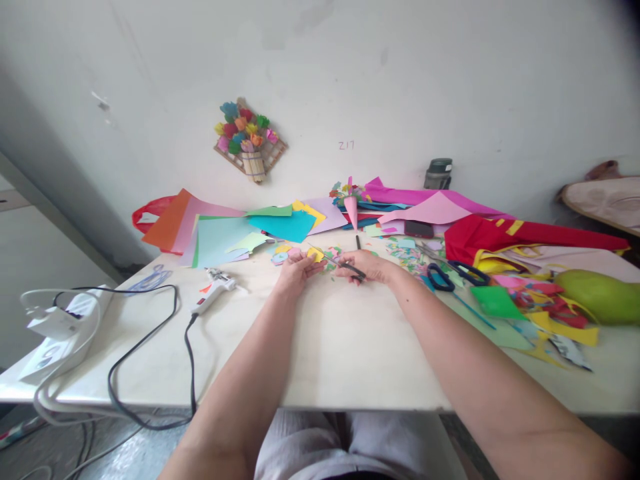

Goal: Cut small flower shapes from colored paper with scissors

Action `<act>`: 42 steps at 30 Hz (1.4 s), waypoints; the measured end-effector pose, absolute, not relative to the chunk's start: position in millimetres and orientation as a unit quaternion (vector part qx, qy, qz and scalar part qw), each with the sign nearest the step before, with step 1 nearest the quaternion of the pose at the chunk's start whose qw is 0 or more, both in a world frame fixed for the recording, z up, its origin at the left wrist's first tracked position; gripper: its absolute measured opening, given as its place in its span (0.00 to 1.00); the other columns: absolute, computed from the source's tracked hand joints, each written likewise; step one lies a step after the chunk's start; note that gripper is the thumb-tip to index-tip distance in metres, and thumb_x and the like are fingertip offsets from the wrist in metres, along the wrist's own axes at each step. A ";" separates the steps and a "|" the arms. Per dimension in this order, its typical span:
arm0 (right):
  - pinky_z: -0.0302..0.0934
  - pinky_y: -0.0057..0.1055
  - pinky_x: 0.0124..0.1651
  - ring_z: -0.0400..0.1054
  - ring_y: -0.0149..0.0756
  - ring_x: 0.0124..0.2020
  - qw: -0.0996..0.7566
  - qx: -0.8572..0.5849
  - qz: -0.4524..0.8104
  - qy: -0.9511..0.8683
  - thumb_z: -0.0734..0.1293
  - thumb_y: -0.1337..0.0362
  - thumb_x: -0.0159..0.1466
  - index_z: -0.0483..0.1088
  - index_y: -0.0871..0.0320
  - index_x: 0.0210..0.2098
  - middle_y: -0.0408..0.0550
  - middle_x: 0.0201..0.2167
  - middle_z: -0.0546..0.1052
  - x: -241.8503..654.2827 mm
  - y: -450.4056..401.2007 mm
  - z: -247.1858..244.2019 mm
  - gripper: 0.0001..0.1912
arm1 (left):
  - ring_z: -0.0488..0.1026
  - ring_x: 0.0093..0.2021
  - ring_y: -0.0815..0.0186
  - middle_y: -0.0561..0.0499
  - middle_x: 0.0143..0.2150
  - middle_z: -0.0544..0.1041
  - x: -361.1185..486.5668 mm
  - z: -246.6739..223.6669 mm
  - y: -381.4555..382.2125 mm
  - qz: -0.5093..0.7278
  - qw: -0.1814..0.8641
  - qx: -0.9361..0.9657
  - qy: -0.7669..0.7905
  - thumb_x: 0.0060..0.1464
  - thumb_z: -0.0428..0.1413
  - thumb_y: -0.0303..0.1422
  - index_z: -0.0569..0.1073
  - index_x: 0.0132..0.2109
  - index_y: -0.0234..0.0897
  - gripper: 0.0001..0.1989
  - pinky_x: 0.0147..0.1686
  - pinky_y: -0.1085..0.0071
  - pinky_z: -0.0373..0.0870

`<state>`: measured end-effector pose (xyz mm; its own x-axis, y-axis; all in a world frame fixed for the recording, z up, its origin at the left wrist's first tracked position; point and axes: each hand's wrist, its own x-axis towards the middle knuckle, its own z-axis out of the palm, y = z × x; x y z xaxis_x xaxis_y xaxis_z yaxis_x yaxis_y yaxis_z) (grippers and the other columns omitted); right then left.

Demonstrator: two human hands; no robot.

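Pinched in my left hand is a small piece of yellow paper, held over the middle of the table. My right hand grips a pair of small scissors with dark handles, their blades pointing left at the yellow paper. Whether the blades touch the paper I cannot tell. Small cut paper pieces lie beside my left hand, and paper scraps are strewn to the right of my right hand. Just behind the scissors lies a black pen.
At left are a glue gun, its black cord and a power strip. Coloured paper sheets line the back, beside a pink paper cone. Large scissors, a red cloth and a green fruit-like object lie at right.
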<state>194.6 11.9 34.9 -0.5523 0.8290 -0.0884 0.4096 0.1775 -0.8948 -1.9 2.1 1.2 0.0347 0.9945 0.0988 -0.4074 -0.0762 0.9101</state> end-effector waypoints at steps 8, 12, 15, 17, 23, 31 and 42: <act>0.51 0.19 0.13 0.58 0.21 0.12 0.223 -0.419 0.483 -0.736 0.73 0.56 0.50 0.66 0.61 0.30 0.37 0.14 0.67 194.3 11.5 34.0 0.18 | 0.77 0.34 0.61 0.50 0.27 0.76 -1.2 2.9 0.7 0.596 0.580 0.426 0.357 0.39 0.65 0.33 0.69 0.28 0.34 0.12 0.41 0.64 0.73; 0.51 0.19 0.13 0.58 0.21 0.11 0.225 -0.419 0.482 -0.736 0.73 0.55 0.49 0.66 0.60 0.29 0.37 0.14 0.67 194.0 12.3 32.6 0.18 | 0.77 0.33 0.61 0.49 0.28 0.77 -1.5 1.9 0.6 0.595 0.581 0.428 0.354 0.39 0.65 0.32 0.70 0.28 0.33 0.12 0.40 0.65 0.73; 0.50 0.19 0.13 0.57 0.21 0.11 0.228 -0.418 0.483 -0.735 0.73 0.55 0.48 0.65 0.60 0.29 0.37 0.13 0.66 193.7 12.9 31.8 0.18 | 0.77 0.33 0.62 0.49 0.28 0.77 -1.9 1.5 0.7 0.597 0.583 0.427 0.349 0.39 0.65 0.32 0.70 0.28 0.33 0.12 0.39 0.67 0.73; 0.50 0.19 0.13 0.57 0.21 0.11 0.229 -0.418 0.483 -0.734 0.73 0.56 0.49 0.65 0.61 0.29 0.37 0.13 0.66 193.6 13.1 31.3 0.17 | 0.77 0.33 0.62 0.50 0.26 0.77 -1.8 1.9 0.5 0.598 0.583 0.427 0.348 0.38 0.65 0.32 0.70 0.28 0.33 0.12 0.38 0.67 0.73; 0.52 0.19 0.13 0.57 0.22 0.11 0.235 -0.411 0.483 -0.736 0.73 0.56 0.49 0.65 0.61 0.29 0.36 0.13 0.65 192.5 15.7 27.7 0.17 | 0.77 0.34 0.61 0.49 0.27 0.77 -1.5 2.5 0.3 0.594 0.580 0.427 0.358 0.39 0.65 0.32 0.70 0.28 0.32 0.12 0.40 0.66 0.73; 0.51 0.19 0.13 0.57 0.22 0.11 0.239 -0.411 0.493 -0.729 0.73 0.55 0.49 0.65 0.60 0.30 0.36 0.13 0.65 191.8 20.1 24.2 0.19 | 0.77 0.33 0.61 0.50 0.27 0.77 -1.8 2.3 0.9 0.602 0.582 0.418 0.353 0.38 0.65 0.32 0.70 0.28 0.33 0.12 0.38 0.67 0.74; 0.52 0.19 0.12 0.56 0.21 0.11 0.255 -0.404 0.498 -0.724 0.72 0.61 0.51 0.65 0.61 0.28 0.36 0.12 0.65 189.8 18.8 25.8 0.13 | 0.78 0.33 0.61 0.49 0.28 0.77 -1.2 3.0 1.0 0.605 0.584 0.411 0.352 0.38 0.65 0.32 0.68 0.28 0.33 0.13 0.36 0.69 0.73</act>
